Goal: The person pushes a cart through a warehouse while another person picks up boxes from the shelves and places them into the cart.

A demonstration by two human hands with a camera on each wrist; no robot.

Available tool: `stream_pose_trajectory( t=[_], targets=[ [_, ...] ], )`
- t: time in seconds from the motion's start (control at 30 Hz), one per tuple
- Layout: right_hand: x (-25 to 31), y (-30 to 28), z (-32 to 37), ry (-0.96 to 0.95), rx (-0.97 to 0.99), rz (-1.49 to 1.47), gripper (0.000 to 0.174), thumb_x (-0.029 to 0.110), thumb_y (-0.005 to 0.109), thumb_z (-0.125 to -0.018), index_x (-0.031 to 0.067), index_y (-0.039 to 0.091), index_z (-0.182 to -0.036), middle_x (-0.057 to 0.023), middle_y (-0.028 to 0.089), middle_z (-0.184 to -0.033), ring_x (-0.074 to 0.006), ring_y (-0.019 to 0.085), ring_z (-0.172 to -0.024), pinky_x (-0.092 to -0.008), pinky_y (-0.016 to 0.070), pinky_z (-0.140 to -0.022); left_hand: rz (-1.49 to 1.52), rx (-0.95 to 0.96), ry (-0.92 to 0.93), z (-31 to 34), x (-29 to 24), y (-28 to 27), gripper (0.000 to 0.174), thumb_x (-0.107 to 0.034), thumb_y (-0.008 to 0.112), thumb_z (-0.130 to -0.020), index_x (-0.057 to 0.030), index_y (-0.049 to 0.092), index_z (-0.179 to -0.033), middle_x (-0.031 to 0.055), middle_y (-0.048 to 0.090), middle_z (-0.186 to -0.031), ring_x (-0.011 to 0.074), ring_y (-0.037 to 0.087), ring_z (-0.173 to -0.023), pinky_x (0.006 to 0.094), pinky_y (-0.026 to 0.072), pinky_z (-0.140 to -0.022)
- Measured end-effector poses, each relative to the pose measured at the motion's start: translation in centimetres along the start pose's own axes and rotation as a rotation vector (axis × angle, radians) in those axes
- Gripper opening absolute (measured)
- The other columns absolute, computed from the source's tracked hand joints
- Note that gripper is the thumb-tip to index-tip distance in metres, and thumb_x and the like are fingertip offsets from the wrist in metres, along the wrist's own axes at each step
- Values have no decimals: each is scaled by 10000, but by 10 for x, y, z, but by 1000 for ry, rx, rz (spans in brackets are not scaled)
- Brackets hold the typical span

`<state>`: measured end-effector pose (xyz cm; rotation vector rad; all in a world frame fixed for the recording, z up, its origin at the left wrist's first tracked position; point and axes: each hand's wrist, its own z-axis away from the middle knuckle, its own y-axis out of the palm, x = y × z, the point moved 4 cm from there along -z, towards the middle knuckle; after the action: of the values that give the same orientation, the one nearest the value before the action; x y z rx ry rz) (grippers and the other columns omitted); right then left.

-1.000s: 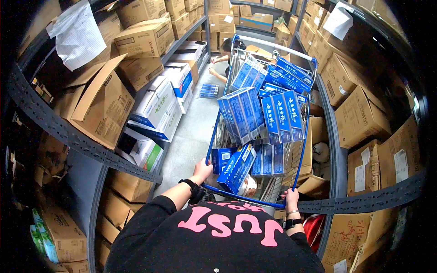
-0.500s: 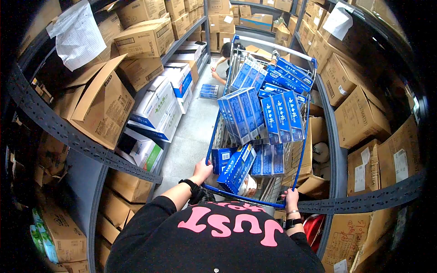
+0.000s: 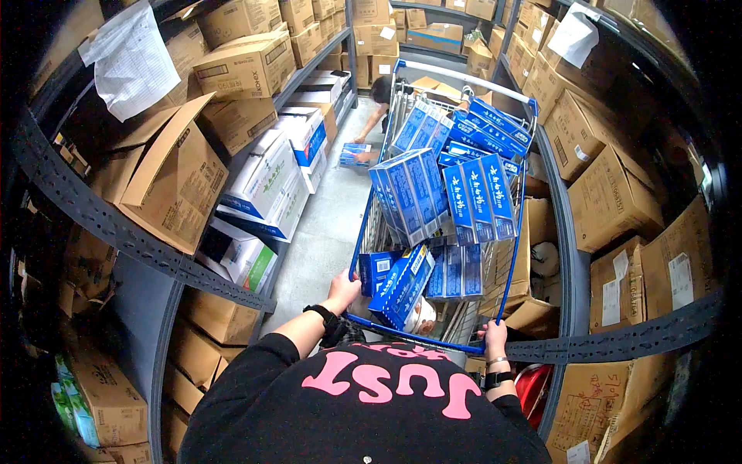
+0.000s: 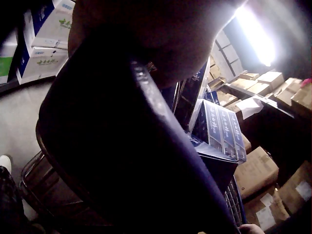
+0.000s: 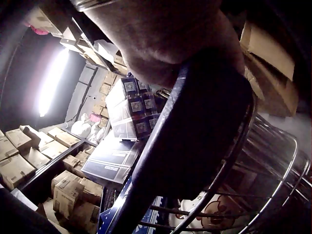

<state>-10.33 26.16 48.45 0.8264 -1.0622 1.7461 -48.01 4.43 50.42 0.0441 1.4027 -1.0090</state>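
Note:
My left hand [image 3: 345, 289] grips the left near corner of a shopping cart's blue rim [image 3: 421, 338]. The right near corner is in the grasp of my right hand [image 3: 494, 336]. Close up, the dark plastic cart corner [image 4: 122, 146] fills the left wrist view under my palm; another corner [image 5: 209, 122] does so in the right wrist view. Blue boxes are heaped in the cart: a shrink-wrapped pack [image 3: 481, 199] lies to the right, a larger pack [image 3: 410, 197] leans to the left, and a single box [image 3: 403, 288] lies near my left hand.
Shelves with cardboard cartons [image 3: 243, 66] line both sides of the narrow aisle. White-and-blue cartons [image 3: 267, 182] stand on the left. Beyond the cart another person [image 3: 379, 93] crouches, hands at a blue pack [image 3: 352, 155] on the floor. Open cartons [image 3: 533, 298] sit on the right.
The crouching person has leaned and reached down to the blue pack on the floor. My hands and the cart have stayed in place.

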Motion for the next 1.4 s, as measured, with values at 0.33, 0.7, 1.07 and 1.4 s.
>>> stream_pose_trajectory(
  t=[0.33,0.7,1.07,1.4],
  targets=[
    [4,0,2,-22,15,-17,85,70,403,-710,-8,399,-744,-107,490,-671,-175,510,-436,-279,438,-420,13,6,-23,-1,0,0,174,-174,494,-638,-40,527,-744,171,564,-697,314,549,-698,372,432,-641],
    [-7,0,-6,7,18,-10,61,98,384,-730,66,402,-779,-58,464,-630,-150,478,-414,-261,384,-382,-3,3,-20,-3,6,3,176,-176,489,-645,-41,524,-753,170,563,-722,314,548,-715,373,428,-648],
    [-1,1,-1,13,17,-60,57,84,390,-724,49,397,-768,-63,462,-630,-154,475,-410,-264,396,-387,30,-7,-7,-2,3,3,175,-167,497,-636,-28,530,-736,173,562,-699,308,551,-706,368,429,-639],
    [-8,-1,-7,-8,29,-40,48,77,388,-728,45,391,-765,-65,458,-634,-156,477,-414,-267,396,-387,57,-7,-19,0,1,3,171,-163,498,-639,-25,531,-735,172,562,-685,302,555,-687,362,431,-629]
  ],
)
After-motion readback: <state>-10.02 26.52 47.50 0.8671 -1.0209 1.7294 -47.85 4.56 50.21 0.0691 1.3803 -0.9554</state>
